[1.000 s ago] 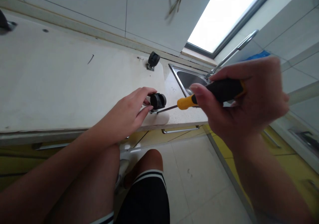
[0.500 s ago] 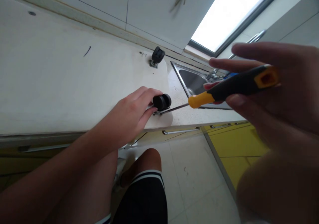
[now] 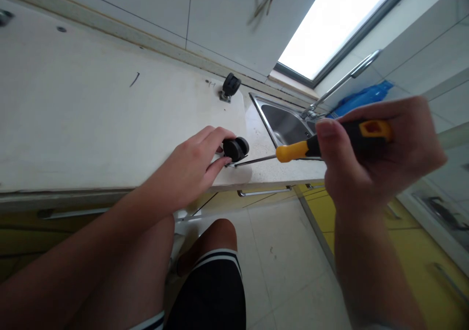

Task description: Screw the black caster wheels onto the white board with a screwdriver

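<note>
My left hand (image 3: 200, 156) is closed on a black caster wheel (image 3: 236, 149) near the front right corner of a white board (image 3: 110, 124). Thumb and fingers pinch it from the left. My right hand (image 3: 381, 154) wraps round the yellow and black handle of a screwdriver (image 3: 295, 151). Its metal shaft slants down to the left, and the tip meets the caster's mounting plate at the board. The screw head under the tip is too small to make out. A second caster (image 3: 230, 86) stands on the board's back right corner.
To the right of the board is a steel sink (image 3: 286, 122) with a faucet (image 3: 344, 83) and a blue bag (image 3: 362, 98) behind it. Yellow cabinets (image 3: 311, 208) with metal handles lie below the counter. My knee (image 3: 220, 234) is under the counter edge.
My right hand has gone from loosely spread fingers to a full grip round the screwdriver handle. The left hand stays on the caster, and the view has shifted slightly.
</note>
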`<state>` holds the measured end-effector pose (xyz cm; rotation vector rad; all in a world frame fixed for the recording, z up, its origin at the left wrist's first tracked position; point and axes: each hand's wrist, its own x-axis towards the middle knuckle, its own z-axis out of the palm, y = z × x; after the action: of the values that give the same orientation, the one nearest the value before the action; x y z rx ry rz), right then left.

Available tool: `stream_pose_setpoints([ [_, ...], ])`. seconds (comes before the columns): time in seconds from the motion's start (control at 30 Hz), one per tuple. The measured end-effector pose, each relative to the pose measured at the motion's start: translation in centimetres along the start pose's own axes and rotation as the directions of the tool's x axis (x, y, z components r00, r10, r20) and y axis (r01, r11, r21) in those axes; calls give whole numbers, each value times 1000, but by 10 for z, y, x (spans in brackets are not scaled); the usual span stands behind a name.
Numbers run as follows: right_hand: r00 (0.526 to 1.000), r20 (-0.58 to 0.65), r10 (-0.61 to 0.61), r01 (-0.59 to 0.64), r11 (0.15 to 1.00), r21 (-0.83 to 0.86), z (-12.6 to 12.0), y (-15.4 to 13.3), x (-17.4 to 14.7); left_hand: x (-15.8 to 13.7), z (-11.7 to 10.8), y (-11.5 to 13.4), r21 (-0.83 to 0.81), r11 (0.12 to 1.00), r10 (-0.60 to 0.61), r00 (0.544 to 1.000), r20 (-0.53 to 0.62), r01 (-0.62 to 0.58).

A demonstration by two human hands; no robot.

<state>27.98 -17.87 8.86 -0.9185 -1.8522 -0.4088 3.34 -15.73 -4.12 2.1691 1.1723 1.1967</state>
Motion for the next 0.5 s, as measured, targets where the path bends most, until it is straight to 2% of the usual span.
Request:
stream_pose_setpoints([
  [0.1,999,-35,-8,6,997,-76,12,-4,-6,1,-1,-1,14,1000,4,1000,3,-5],
  [0.23,992,-130,6,-12,999,-42,13,-8,-6,2,-3,-1,52,998,19,999,40,-21],
  [0.27,993,-117,17,-19,1000,-17,11,-9,-4,3,-3,-1,56,998,21,999,46,-24],
  [0.3,997,-64,39,-39,999,8,9,-10,-1,3,-4,-1,57,998,20,998,52,-23],
  [0.37,985,144,93,-101,994,48,0,-12,7,4,-4,0,54,998,18,999,48,-21],
  [0.4,955,274,110,-132,989,64,-5,-13,12,4,-4,0,49,999,20,999,45,-22],
  [0.47,854,507,116,-201,973,114,-17,-16,20,5,-5,1,31,999,25,999,45,-27],
  [0.5,806,584,96,-227,961,157,-21,-18,23,6,-5,2,19,999,28,998,51,-29],
])
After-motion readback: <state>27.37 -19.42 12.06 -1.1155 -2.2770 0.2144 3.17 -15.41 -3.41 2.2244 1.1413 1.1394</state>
